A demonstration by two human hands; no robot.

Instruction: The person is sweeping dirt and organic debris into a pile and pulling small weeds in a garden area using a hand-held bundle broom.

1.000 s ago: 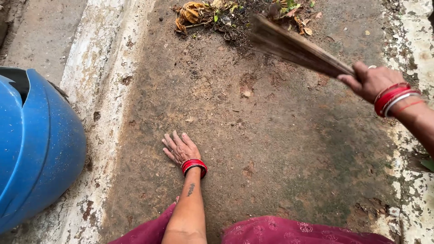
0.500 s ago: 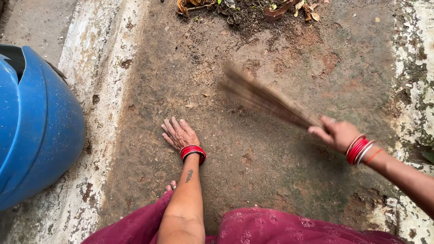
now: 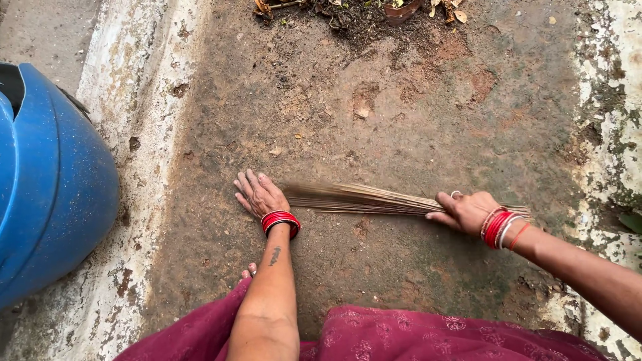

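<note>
From the head camera, looking down, the broom lies low and nearly flat across the brown dirt ground, and everything else is placed from it. The right hand is clenched around the broom near its bound end, fingers wrapped over the bundle of thin sticks, with a short stub of the bundle showing past the wrist. Red and silver bangles sit on that wrist. The brush end, blurred, reaches close to the left hand, which lies flat on the ground with its fingers spread and released, holding nothing; whether the tips touch it cannot be told. That hand sits directly at the broom's brush end. Red bangles ring the left wrist.

Beyond the broom, at the top edge, lies a heap of dry leaves and dark litter, well apart from it. A few small scraps dot the ground between. Past the left hand runs a worn, whitish concrete strip, and beyond that a blue barrel. A similar flaking strip runs behind the right arm. Near the bottom edge, below the broom, spreads maroon cloth, with toes peeking out beside the left forearm.
</note>
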